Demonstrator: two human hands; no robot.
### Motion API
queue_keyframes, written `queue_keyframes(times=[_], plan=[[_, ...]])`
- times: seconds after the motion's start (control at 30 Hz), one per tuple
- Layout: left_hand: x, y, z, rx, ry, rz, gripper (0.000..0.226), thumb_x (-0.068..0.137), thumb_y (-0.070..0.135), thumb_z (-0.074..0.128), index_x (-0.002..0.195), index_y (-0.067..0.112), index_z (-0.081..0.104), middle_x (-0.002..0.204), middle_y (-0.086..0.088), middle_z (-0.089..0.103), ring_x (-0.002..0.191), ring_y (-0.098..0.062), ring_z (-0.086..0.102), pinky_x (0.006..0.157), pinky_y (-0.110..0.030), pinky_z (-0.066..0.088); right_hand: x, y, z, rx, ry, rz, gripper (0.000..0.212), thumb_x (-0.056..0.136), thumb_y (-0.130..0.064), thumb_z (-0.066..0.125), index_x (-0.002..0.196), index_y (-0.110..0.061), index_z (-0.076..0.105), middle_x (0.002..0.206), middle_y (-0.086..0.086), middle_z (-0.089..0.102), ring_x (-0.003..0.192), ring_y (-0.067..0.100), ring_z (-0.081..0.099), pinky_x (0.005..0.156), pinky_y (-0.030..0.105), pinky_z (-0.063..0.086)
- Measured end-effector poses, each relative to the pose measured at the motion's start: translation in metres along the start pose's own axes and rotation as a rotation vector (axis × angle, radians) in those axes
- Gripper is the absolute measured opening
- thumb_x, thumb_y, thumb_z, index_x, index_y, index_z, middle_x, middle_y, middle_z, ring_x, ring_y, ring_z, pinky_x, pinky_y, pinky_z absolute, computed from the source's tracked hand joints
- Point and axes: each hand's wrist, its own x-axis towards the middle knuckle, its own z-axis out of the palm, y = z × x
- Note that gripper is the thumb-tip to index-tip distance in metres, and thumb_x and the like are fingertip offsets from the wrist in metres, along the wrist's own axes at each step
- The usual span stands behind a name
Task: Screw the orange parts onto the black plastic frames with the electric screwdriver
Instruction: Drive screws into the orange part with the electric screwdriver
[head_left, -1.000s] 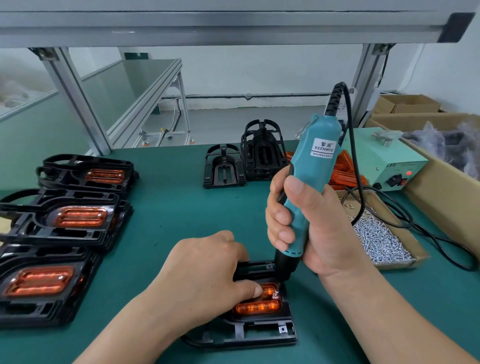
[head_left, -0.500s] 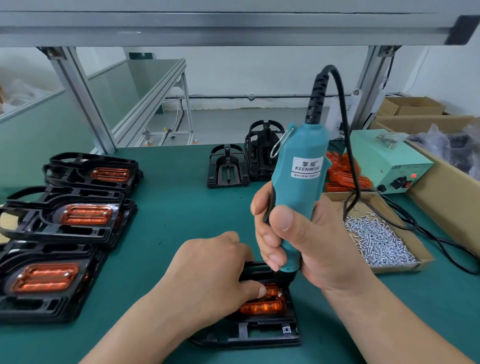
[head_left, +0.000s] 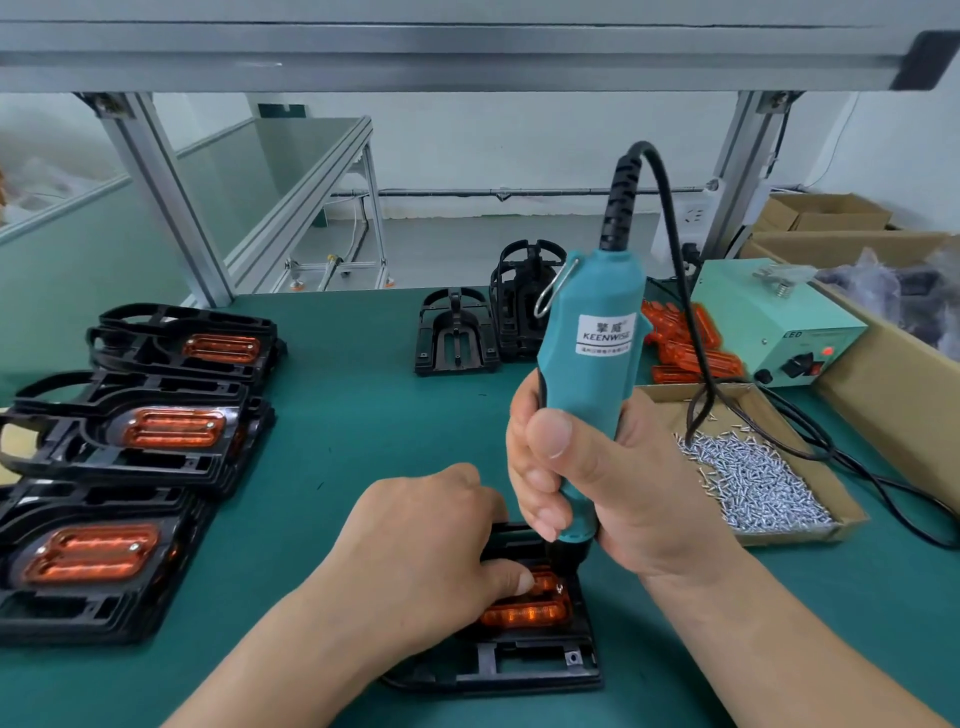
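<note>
Orange part (head_left: 524, 614) gripped under left hand (head_left: 415, 561), screwdriver (head_left: 587, 374) in right hand (head_left: 615, 486) above

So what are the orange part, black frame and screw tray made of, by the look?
Translucent orange oblong part: likely glossy plastic, light glows through it.
Black ribbed frame: moulded plastic, semi-matt, thin webs and cutouts.
Shallow brown tray: plain cardboard, raw matt edges.

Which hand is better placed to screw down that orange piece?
Right. The right hand grips the electric screwdriver upright, tip at the orange part; the left hand only holds that part on the black frame.
</note>
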Motion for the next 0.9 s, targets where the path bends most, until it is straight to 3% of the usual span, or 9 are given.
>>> queue_keyframes(times=[0.2, 0.43, 0.7, 0.9], plan=[[0.0001, 0.0008, 0.0003, 0.002, -0.018, -0.008, 0.046, 0.082, 0.077, 0.058, 0.107, 0.039, 0.056, 0.097, 0.016, 0.06, 0.086, -0.011, 0.064, 0.08, -0.037, 0.056, 0.0015, 0.0032, -0.0016, 0.006, -0.054, 0.009, 0.057, 0.095, -0.041, 0.08, 0.081, 0.004, 0.046, 0.057, 0.018, 0.04, 0.043, 0.017, 0.044, 0.049, 0.027, 0.045], [0.0015, -0.0009, 0.0031, 0.005, -0.021, 0.006, 0.05, 0.082, 0.08, 0.055, 0.114, 0.042, 0.058, 0.104, 0.017, 0.058, 0.089, -0.009, 0.062, 0.081, -0.036, 0.054, -0.0011, -0.0011, -0.0034, 0.069, -0.038, 0.015, 0.043, 0.087, -0.043, 0.087, 0.092, -0.009, 0.06, 0.063, 0.009, 0.049, 0.044, 0.014, 0.047, 0.049, 0.027, 0.046], [0.0002, 0.0001, 0.0021, 0.058, -0.017, 0.008, 0.052, 0.084, 0.081, 0.053, 0.118, 0.041, 0.059, 0.088, 0.012, 0.048, 0.079, -0.012, 0.056, 0.065, -0.033, 0.041, -0.005, -0.0032, -0.0036, 0.054, 0.028, -0.057, 0.045, 0.087, -0.049, 0.086, 0.101, -0.012, 0.065, 0.065, 0.008, 0.052, 0.045, 0.016, 0.05, 0.049, 0.029, 0.048], [0.0003, 0.0001, 0.0027, 0.036, 0.0, 0.016, 0.053, 0.085, 0.079, 0.055, 0.119, 0.038, 0.06, 0.094, 0.011, 0.054, 0.086, -0.015, 0.061, 0.071, -0.034, 0.048, -0.0048, -0.0024, -0.0053, 0.079, 0.01, -0.089, 0.041, 0.089, -0.045, 0.084, 0.102, -0.011, 0.065, 0.064, 0.007, 0.053, 0.044, 0.016, 0.051, 0.049, 0.028, 0.047]])
